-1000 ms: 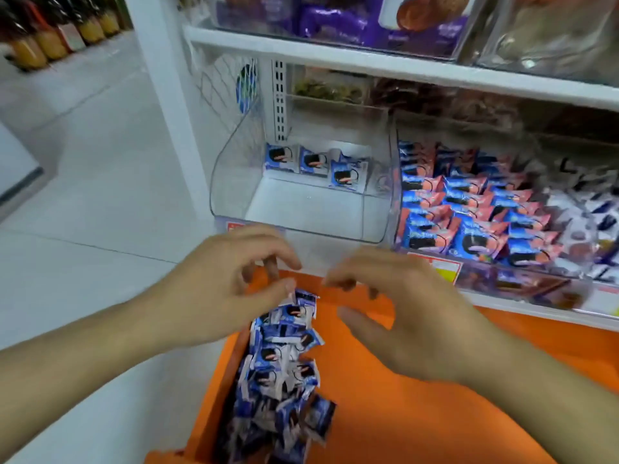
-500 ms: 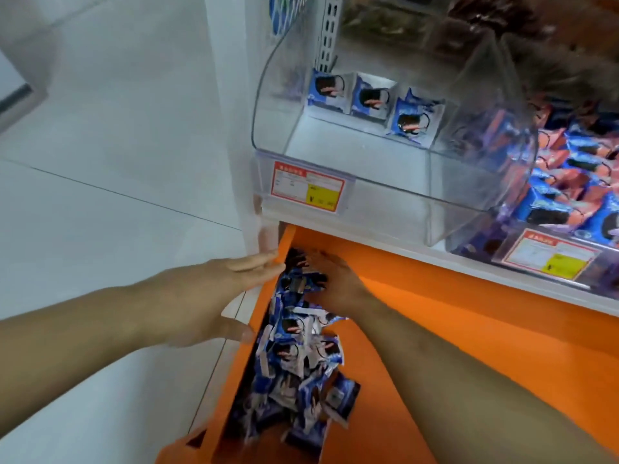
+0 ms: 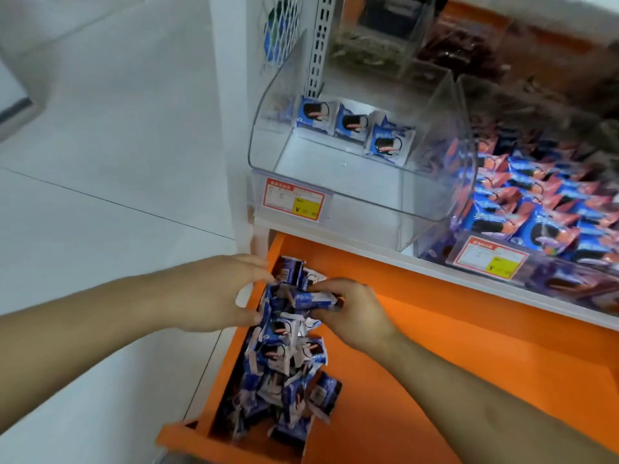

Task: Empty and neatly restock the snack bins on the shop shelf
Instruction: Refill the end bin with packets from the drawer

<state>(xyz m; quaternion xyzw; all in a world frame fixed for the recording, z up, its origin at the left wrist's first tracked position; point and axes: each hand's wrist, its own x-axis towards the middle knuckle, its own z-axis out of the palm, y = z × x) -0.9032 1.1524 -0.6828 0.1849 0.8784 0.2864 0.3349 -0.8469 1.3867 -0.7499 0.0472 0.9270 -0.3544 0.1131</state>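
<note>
clear bin (image 3: 268, 135), 3 pkts (image 3: 351, 123), orange tray (image 3: 435, 329) pile (image 3: 284, 373)

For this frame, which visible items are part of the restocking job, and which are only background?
In the job:
clear bin, holding three standing blue packets
packet pile on the orange ledge
left hand, right hand, both grasping packets

Background:
neighbouring full bin
price tag
dark snacks behind

We saw a white shop shelf (image 3: 335, 241) bearing clear plastic bins (image 3: 432, 209), and below it an orange ledge (image 3: 469, 329) heaped with blue-and-white snack packets (image 3: 284, 373).
</note>
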